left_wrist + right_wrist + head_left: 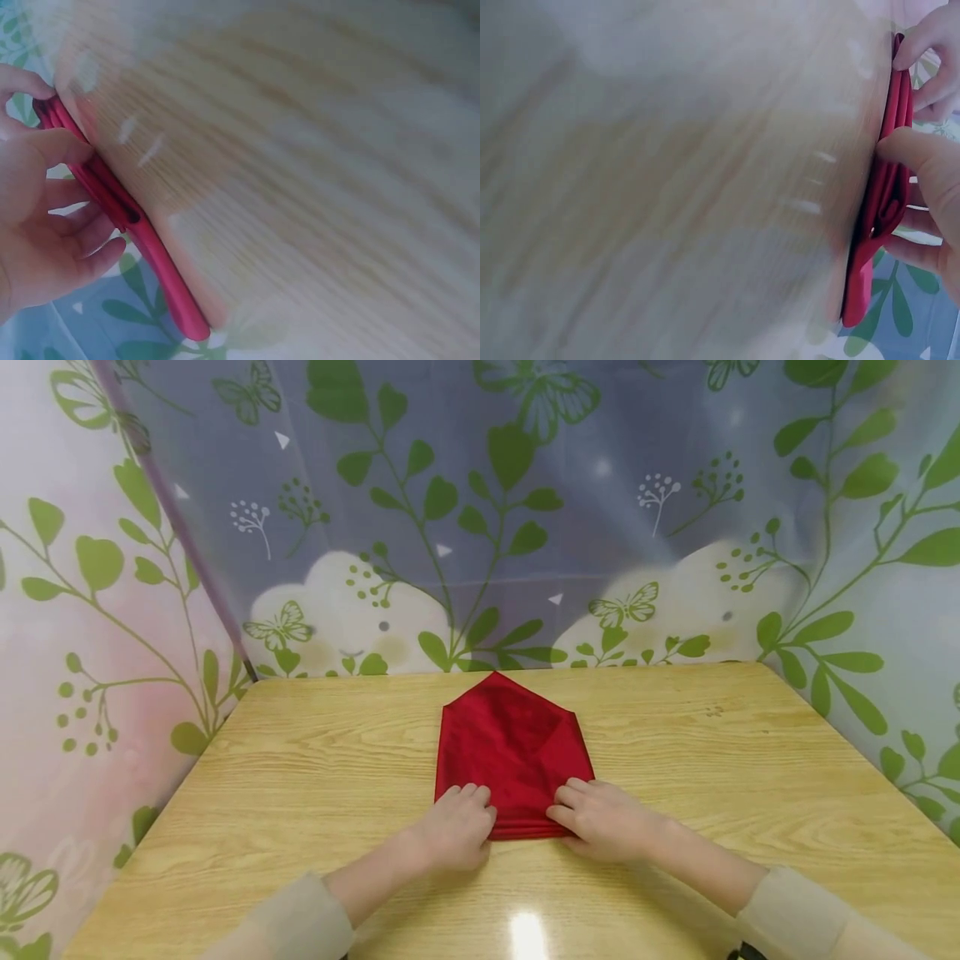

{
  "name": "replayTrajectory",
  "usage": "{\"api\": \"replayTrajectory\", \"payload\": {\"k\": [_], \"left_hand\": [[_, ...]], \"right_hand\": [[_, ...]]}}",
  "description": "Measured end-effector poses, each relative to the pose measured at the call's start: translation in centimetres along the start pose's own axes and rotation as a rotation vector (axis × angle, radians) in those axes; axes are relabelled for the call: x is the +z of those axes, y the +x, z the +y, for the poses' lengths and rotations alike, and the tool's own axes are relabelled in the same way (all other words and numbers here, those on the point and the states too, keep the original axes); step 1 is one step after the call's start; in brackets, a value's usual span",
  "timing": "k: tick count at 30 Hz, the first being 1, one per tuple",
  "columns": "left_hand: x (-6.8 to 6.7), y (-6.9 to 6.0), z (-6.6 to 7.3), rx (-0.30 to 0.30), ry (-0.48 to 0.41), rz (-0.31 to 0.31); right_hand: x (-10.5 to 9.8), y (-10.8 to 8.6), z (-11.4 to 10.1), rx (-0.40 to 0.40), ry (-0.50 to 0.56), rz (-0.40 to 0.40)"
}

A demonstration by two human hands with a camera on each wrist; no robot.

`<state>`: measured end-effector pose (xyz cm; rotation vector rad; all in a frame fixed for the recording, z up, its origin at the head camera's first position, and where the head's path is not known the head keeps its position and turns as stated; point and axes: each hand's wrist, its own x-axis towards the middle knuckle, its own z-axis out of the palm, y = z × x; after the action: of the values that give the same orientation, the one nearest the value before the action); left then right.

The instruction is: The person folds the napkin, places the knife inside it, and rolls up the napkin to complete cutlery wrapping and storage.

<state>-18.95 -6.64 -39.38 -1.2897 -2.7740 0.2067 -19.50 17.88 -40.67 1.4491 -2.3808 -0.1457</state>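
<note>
A shiny red cloth [510,743] lies folded on the table, with a pointed far end and straight sides. Its near edge is a band of several stacked folds, seen side-on in the left wrist view as a layered red strip [169,281]. My left hand [459,827] grips the near left corner, thumb against the front of the folds and curled fingers on top. The near right corner is pinched by my right hand [600,818] in the same way. In the right wrist view the rolled end of the cloth [889,210] shows between thumb and fingers.
The wooden table [315,752] extends around the cloth on every side. Behind it hangs a curtain [525,527] printed with leaves and butterflies, and similar printed sheets stand at left and right. A bright reflection lies on the table near the front.
</note>
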Motion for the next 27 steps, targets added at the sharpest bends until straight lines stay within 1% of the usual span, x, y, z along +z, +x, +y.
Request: {"api": "replayTrajectory", "payload": {"k": [2, 7, 10, 12, 15, 22, 24, 27], "left_hand": [[0.0, 0.1, 0.0, 0.009, 0.002, 0.021], [0.2, 0.2, 0.2, 0.051, 0.073, 0.125], [0.4, 0.4, 0.2, 0.043, 0.096, 0.178], [0.4, 0.5, 0.2, 0.030, 0.099, 0.204], [0.3, 0.5, 0.2, 0.020, 0.100, 0.220], [0.2, 0.8, 0.3, 0.023, 0.117, 0.225], [0.2, 0.9, 0.3, 0.020, 0.124, 0.222], [0.3, 1.1, 0.3, 0.011, 0.123, 0.200]], "right_hand": [[0.0, 0.2, -0.2, -0.006, -0.026, 0.014], [0.0, 0.7, -0.9, -0.010, -0.104, 0.070], [0.1, 0.8, -1.0, 0.003, -0.138, 0.102], [0.0, 0.8, -1.0, 0.016, -0.143, 0.106], [0.0, 0.9, -1.0, 0.033, -0.141, 0.091], [-0.1, 1.1, -1.3, 0.054, -0.165, 0.080], [0.0, 1.1, -1.4, 0.060, -0.175, 0.082], [0.0, 1.3, -1.6, 0.066, -0.182, 0.083]]}}
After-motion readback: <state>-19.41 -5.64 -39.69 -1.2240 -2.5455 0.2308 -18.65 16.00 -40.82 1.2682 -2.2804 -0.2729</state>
